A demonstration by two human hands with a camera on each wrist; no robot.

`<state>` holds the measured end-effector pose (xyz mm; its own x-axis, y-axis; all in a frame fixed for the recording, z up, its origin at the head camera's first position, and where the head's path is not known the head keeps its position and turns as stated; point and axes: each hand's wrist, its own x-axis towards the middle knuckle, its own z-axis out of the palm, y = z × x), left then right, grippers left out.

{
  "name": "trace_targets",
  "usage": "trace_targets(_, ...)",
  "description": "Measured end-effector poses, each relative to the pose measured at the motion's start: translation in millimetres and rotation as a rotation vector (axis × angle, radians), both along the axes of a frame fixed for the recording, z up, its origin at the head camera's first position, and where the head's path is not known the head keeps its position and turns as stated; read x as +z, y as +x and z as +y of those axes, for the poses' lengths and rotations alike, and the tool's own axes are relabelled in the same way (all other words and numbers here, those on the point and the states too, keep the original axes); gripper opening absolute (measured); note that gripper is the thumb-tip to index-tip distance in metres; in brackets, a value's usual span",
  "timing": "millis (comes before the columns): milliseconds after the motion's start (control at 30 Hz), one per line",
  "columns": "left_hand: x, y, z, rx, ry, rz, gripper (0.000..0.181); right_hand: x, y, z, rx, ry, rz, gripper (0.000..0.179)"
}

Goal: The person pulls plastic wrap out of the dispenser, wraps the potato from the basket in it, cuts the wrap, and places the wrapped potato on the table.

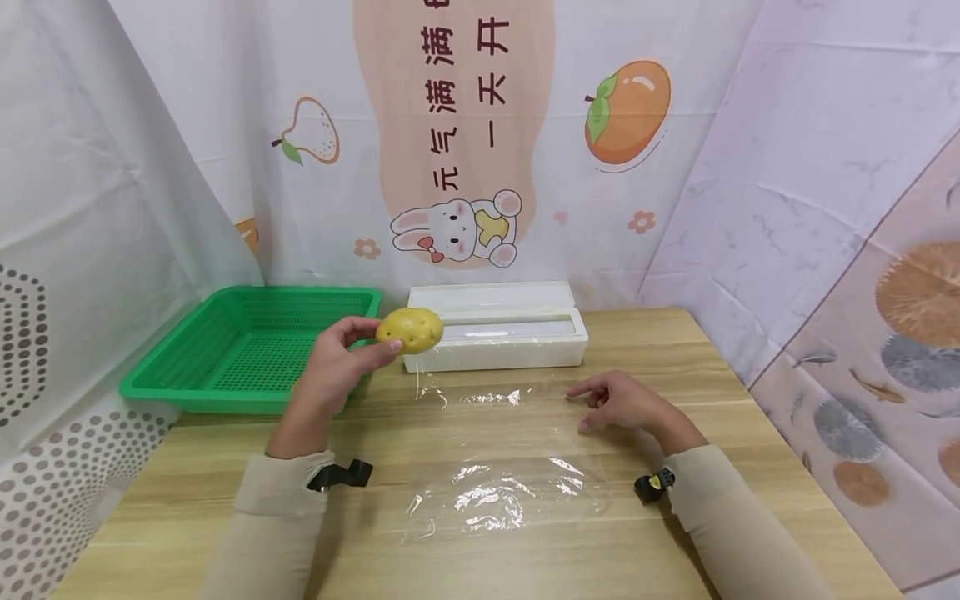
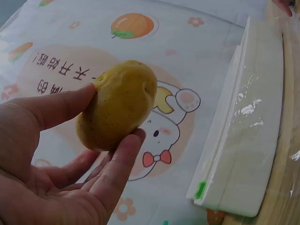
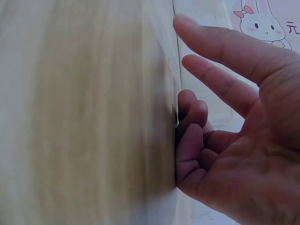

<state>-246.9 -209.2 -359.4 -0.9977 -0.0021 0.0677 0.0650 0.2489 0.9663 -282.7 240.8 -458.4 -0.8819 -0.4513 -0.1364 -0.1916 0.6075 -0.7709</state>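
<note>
Where the left hand (image 1: 337,362) comes up near the left end of the long white box (image 1: 495,357), I see a potato (image 1: 411,331) gripped between the thumb and curled fingers, clear of the table (image 1: 172,500). It's a plump yellow oval with a slight sheen, its skin dotted with fine dark specks, a few small pits and a shallow dent toward one end. The right hand (image 1: 626,402), in front of the box's right end, has its index finger and thumb stretched out and the other fingers loosely folded; nothing shows in its hold, though whether it touches the clear film (image 1: 491,500) I can't tell. That film lies in front of the box, wrinkled and shiny, and a green basket (image 1: 202,402) sits left of it. As for writing, the cloth (image 1: 300,233) behind the box carries dark red Chinese characters turned sideways: 元气满满 in one line, 一天开始啦! in the other, beside a cartoon rabbit (image 1: 453,233) with a red bow.
</note>
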Motion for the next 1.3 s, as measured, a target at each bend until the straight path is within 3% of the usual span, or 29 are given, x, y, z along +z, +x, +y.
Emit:
trace_targets(200,-5.8,2.8,19.2,-0.149,-0.028,-0.025,0.066,-1.9,-0.2,0,-0.004,0.009,0.009,0.054)
trace_targets(500,-18.5,10.0,50.8,-0.285,-0.029,-0.004,0.053,-3.6,-1.0,1,-0.013,0.014,0.008,0.053)
trace_targets(733,-30.7,16.6,69.2,-0.331,-0.079,-0.01,0.044,-4.8,-0.4,1,-0.006,0.014,-0.003,0.055)
trace_targets(867,-38.3,17.0,77.6,-0.356,-0.153,-0.011,0.042,-4.2,-1.6,1,-0.015,0.019,0.006,0.053)
trace_targets(1067,-50.6,19.6,88.8,-0.432,-0.21,-0.008,0.037,-3.1,-1.5,1,-0.02,0.027,0.004,0.054)
trace_targets(1300,-65.3,25.6,96.5,-0.498,-0.232,-0.084,0.035,-1.2,-0.5,0,-0.025,0.021,-0.003,0.054)
